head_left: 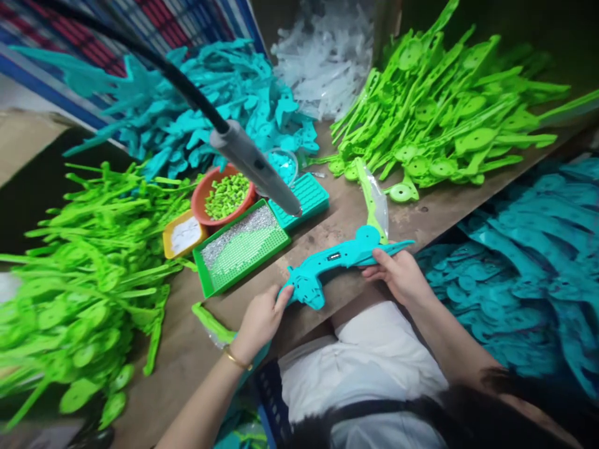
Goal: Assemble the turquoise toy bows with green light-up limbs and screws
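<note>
Between my hands is a teal plastic toy body (334,259), long and curved, with a lumpy, head-like end on the left and a pointed end on the right. My left hand (262,318) pinches the lumpy end between thumb and fingers. Near the pointed end, my right hand (397,271) grips it with the thumb on top. A light green arm with a clear panel (375,202) stands up from beside the round teal disc at its right part. Under my left wrist lies another green piece with a clear part (215,324), partly hidden, with some teal below it.
A grey electric screwdriver (257,167) hangs over a green tray of small metal pieces (246,279), beside a teal box (306,199). An orange bowl (196,196) holds green bits; a yellow dish (167,246) holds white stuff. Green parts (70,299) and teal parts (524,262) are heaped around.
</note>
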Action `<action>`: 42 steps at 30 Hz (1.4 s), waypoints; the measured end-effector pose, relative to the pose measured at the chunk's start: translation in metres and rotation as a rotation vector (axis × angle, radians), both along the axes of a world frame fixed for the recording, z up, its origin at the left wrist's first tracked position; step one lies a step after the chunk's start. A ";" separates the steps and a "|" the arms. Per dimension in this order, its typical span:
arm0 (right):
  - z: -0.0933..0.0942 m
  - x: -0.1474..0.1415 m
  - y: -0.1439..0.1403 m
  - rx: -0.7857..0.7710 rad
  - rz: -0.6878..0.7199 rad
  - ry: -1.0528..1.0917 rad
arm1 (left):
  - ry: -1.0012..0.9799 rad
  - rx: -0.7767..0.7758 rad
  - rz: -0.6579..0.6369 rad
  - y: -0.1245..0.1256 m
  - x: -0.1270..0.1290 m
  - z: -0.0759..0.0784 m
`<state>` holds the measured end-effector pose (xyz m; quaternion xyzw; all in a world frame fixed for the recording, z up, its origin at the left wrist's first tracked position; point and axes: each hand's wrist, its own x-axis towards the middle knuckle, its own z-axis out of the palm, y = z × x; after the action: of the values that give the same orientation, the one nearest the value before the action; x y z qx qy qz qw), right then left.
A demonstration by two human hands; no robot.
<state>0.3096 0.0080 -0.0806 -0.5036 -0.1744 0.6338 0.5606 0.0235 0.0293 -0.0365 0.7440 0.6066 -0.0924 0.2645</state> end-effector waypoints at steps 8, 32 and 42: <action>0.004 -0.057 -0.012 -0.083 0.255 -0.033 | 0.168 0.073 0.044 -0.002 -0.006 0.008; -0.014 -0.195 -0.071 0.063 0.964 0.048 | 0.214 0.081 0.007 -0.035 -0.026 0.020; -0.012 -0.193 -0.087 0.074 0.812 -0.047 | 0.152 0.040 -0.037 -0.047 -0.047 0.028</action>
<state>0.1165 -0.0792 -0.0929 -0.3874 -0.3945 0.7853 0.2785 -0.0237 -0.0181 -0.0081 0.7511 0.6128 -0.1416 0.2009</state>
